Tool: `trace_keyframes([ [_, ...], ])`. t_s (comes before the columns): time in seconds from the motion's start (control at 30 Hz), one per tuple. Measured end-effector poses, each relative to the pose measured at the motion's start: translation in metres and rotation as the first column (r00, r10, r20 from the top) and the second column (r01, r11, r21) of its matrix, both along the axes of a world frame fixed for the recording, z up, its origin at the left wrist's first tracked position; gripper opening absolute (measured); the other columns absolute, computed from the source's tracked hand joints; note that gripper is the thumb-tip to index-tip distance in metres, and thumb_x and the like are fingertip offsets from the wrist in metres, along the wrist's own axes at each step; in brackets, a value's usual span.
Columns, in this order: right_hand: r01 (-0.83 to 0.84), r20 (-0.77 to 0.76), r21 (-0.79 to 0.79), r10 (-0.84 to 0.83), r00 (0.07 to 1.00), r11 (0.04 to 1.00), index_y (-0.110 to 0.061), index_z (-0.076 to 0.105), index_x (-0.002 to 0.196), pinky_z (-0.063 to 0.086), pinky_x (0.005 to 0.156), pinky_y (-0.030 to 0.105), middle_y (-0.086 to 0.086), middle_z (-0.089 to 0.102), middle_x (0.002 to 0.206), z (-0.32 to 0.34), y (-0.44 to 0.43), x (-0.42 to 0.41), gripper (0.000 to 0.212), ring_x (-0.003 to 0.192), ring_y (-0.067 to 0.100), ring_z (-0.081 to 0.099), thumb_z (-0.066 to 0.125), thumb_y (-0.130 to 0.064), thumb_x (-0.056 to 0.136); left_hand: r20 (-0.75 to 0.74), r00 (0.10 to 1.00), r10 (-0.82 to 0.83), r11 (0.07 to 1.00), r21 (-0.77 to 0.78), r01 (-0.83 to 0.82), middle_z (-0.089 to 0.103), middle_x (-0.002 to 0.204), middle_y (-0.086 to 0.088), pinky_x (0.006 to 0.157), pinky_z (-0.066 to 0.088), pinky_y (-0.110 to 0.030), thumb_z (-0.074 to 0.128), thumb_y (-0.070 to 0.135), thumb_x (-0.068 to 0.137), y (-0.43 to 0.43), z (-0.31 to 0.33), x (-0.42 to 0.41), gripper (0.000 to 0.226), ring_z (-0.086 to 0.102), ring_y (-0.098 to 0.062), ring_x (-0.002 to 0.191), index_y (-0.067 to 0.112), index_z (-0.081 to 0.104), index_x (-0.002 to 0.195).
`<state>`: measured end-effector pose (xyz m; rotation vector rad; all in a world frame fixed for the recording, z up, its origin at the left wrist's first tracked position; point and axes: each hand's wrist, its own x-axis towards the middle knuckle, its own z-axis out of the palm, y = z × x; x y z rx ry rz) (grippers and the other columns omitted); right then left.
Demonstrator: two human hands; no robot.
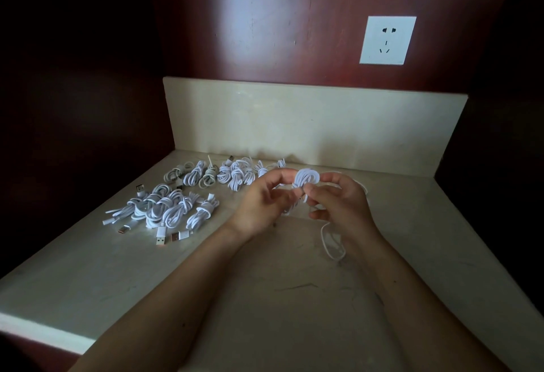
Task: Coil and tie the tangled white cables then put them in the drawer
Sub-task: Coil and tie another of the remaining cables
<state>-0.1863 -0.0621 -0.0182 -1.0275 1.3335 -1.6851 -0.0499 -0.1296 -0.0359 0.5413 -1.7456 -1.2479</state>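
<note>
A small white cable coil (306,180) is held up above the countertop between both hands. My left hand (260,205) pinches its left side with thumb and fingertips. My right hand (338,204) grips its right side and lower strands. A loose tail of the same cable (331,246) hangs down and loops on the counter below my right hand. Several tied white cable bundles lie in a far row (223,176) and a nearer group (170,210) to the left. No drawer is in view.
The pale stone countertop (265,298) has a low backsplash (309,124) behind. A white wall socket (387,39) sits on the dark red wall. Loose USB plugs (170,237) lie at the front of the nearer bundles. The counter's front-left edge (44,333) is lit.
</note>
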Motion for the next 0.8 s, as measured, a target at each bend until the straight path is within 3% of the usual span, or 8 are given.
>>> trace_keyframes([
  [0.1,-0.006,-0.015,0.010,0.006,1.000,1.000,-0.003,0.061,0.112,0.050,0.048,0.022,-0.003,0.068,0.064,-0.0006,0.0002,-0.0015,0.026,0.056,0.005,0.061,0.070,-0.005,0.087,0.024,1.000,-0.019,0.998,-0.056,0.020,0.066,0.093,0.010,0.061,0.044,-0.023,0.062,0.009,0.089,0.0020,0.0020,0.0008,0.021,0.054,-0.015,0.068,0.016,0.063,0.109],
  [0.2,-0.025,-0.032,0.012,0.025,0.999,1.000,-0.004,0.066,0.110,0.047,0.049,0.022,-0.004,0.066,0.061,-0.0019,0.0007,-0.0026,0.021,0.056,0.006,0.058,0.068,-0.006,0.088,0.080,0.997,-0.009,0.995,-0.100,0.017,0.062,0.089,0.005,0.059,0.041,-0.012,0.059,-0.001,0.093,0.0035,0.0032,0.0017,0.020,0.054,-0.001,0.064,0.007,0.059,0.112],
  [0.27,-0.040,-0.031,0.023,0.041,0.999,0.999,-0.005,0.069,0.109,0.045,0.050,0.022,-0.006,0.064,0.060,-0.0028,0.0010,-0.0026,0.021,0.056,0.006,0.056,0.067,-0.007,0.089,0.098,0.995,-0.015,0.992,-0.125,0.027,0.060,0.089,0.001,0.058,0.040,-0.011,0.059,-0.002,0.093,0.0045,0.0030,0.0031,0.021,0.053,-0.004,0.066,0.007,0.057,0.111],
  [0.37,-0.044,-0.027,0.030,0.045,0.999,0.999,-0.007,0.072,0.105,0.045,0.051,0.022,-0.004,0.066,0.064,-0.0030,0.0023,-0.0024,0.017,0.058,0.008,0.058,0.068,-0.009,0.088,0.095,0.995,-0.026,0.986,-0.162,0.041,0.060,0.106,-0.013,0.069,0.050,-0.034,0.068,0.006,0.086,0.0032,-0.0007,0.0039,0.029,0.060,-0.028,0.079,0.010,0.057,0.112],
  [0.43,-0.050,-0.026,0.046,0.051,0.998,0.998,-0.010,0.074,0.102,0.046,0.053,0.022,-0.002,0.070,0.070,-0.0025,0.0032,-0.0020,0.015,0.059,0.007,0.061,0.069,-0.011,0.087,0.103,0.995,-0.015,0.983,-0.183,0.034,0.060,0.108,-0.012,0.075,0.052,-0.050,0.073,0.011,0.083,0.0042,-0.0020,0.0038,0.033,0.063,-0.036,0.085,0.012,0.057,0.112],
  [0.53,-0.052,-0.025,0.066,0.054,0.998,0.996,-0.012,0.074,0.099,0.046,0.052,0.023,-0.005,0.068,0.067,-0.0027,0.0025,-0.0022,0.013,0.057,0.007,0.058,0.070,-0.012,0.087,0.111,0.994,0.005,0.974,-0.227,0.021,0.060,0.104,-0.004,0.075,0.050,-0.051,0.070,0.017,0.086,0.0056,-0.0014,0.0029,0.029,0.061,-0.027,0.082,0.013,0.056,0.111],
  [0.63,-0.030,-0.052,0.078,0.034,0.998,0.997,-0.014,0.074,0.096,0.047,0.052,0.023,-0.009,0.063,0.061,-0.0039,0.0020,-0.0029,0.010,0.056,0.005,0.054,0.070,-0.014,0.087,0.119,0.993,0.014,0.966,-0.256,0.017,0.060,0.103,-0.005,0.077,0.052,-0.054,0.064,0.014,0.092,0.0050,-0.0009,0.0036,0.021,0.064,-0.033,0.084,0.009,0.055,0.111],
  [0.8,-0.096,0.016,0.090,0.095,0.995,0.991,-0.010,0.074,0.097,0.050,0.054,0.019,0.001,0.071,0.075,-0.0039,0.0047,-0.0007,0.010,0.065,0.008,0.064,0.068,-0.013,0.089,0.179,0.982,0.063,0.935,-0.354,0.005,0.062,0.101,0.007,0.075,0.051,-0.029,0.069,0.016,0.090,0.0062,-0.0033,0.0037,0.025,0.063,-0.011,0.087,0.017,0.054,0.110],
])
